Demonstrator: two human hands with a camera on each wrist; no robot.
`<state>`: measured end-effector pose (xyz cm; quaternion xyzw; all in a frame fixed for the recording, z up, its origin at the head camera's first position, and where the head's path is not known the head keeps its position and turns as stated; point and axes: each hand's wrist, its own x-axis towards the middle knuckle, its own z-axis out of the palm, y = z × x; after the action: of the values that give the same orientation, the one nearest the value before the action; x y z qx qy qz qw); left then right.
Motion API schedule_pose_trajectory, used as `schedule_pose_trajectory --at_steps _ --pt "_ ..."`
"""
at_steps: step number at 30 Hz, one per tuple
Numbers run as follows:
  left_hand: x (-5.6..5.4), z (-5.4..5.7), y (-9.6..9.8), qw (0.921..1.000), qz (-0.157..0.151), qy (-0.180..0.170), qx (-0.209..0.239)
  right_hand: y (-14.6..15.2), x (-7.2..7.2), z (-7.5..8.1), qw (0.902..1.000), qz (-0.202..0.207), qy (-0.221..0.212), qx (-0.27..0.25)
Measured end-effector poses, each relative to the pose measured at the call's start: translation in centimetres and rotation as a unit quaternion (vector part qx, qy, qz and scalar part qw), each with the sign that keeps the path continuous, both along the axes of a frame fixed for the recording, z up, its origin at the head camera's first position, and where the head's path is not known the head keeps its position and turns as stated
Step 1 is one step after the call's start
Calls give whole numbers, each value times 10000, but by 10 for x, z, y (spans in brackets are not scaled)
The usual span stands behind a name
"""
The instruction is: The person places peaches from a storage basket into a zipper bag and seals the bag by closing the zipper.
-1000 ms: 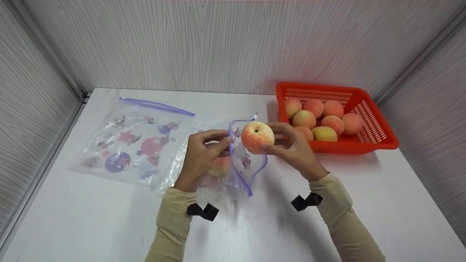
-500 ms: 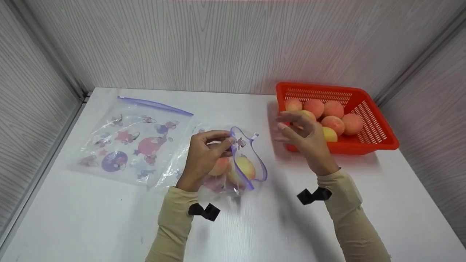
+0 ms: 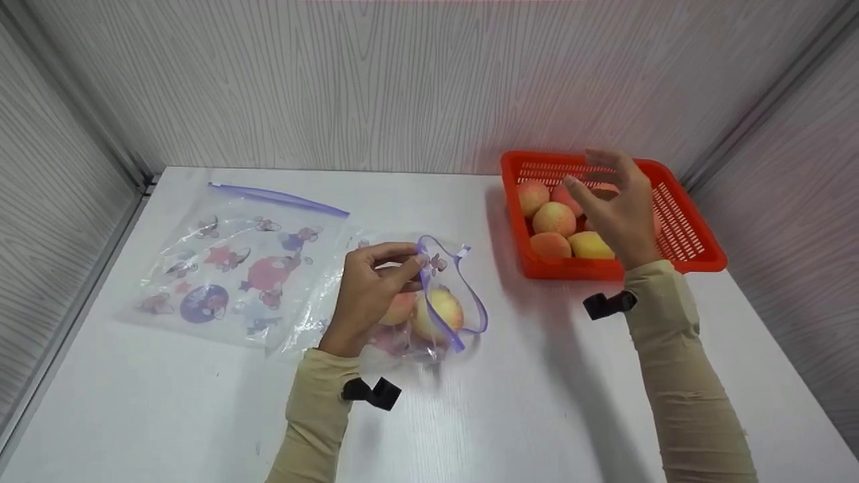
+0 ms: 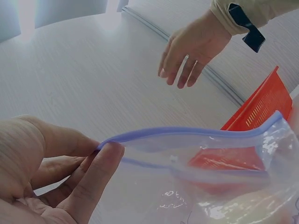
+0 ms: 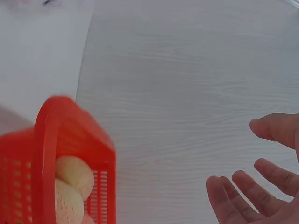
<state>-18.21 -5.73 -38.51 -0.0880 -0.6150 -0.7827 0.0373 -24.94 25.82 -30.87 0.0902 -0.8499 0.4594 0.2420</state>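
Note:
My left hand (image 3: 372, 288) pinches the purple zip edge of a clear printed zip bag (image 3: 473, 308), as the left wrist view also shows at the bag's purple rim (image 4: 201, 132). The bag's mouth gapes toward the right. Inside it lie a yellowish peach (image 3: 439, 315) and a redder peach (image 3: 400, 308), partly behind the hand. Over the red basket (image 3: 517, 221) my right hand (image 3: 621, 208) hovers with fingers spread and nothing in them. Several peaches (image 3: 554, 219) sit in the basket, some hidden by that hand. In the right wrist view the fingers (image 5: 264, 193) are apart from the basket.
A second printed zip bag (image 3: 235, 268) lies flat on the white table (image 3: 168, 402) at the left, its purple zip strip toward the back. Wood-grain panels (image 3: 402, 87) enclose the table at the back and both sides.
The peach my right hand held dropped into the bag. That hand then moved right and away, over the basket. My left hand keeps its pinch on the bag's edge.

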Motion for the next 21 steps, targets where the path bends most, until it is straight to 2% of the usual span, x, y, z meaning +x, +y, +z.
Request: schedule_pose_trajectory --at_steps 4,7,11,14,21 --pt "0 0 0 10000 -11 11 5 14 -12 -8 9944 -427 -468 842" --pt "0 0 0 10000 -7 15 -15 25 -18 -16 9833 -610 -937 1436" --pt "0 0 0 9999 1 40 -119 40 -25 -28 9617 -745 -1581 2111" --pt "0 0 0 9999 10 34 -166 50 -29 -37 9447 -723 -2107 2405" --pt "0 0 0 9999 -15 -13 -119 61 -33 -47 9071 -366 -3284 2608"
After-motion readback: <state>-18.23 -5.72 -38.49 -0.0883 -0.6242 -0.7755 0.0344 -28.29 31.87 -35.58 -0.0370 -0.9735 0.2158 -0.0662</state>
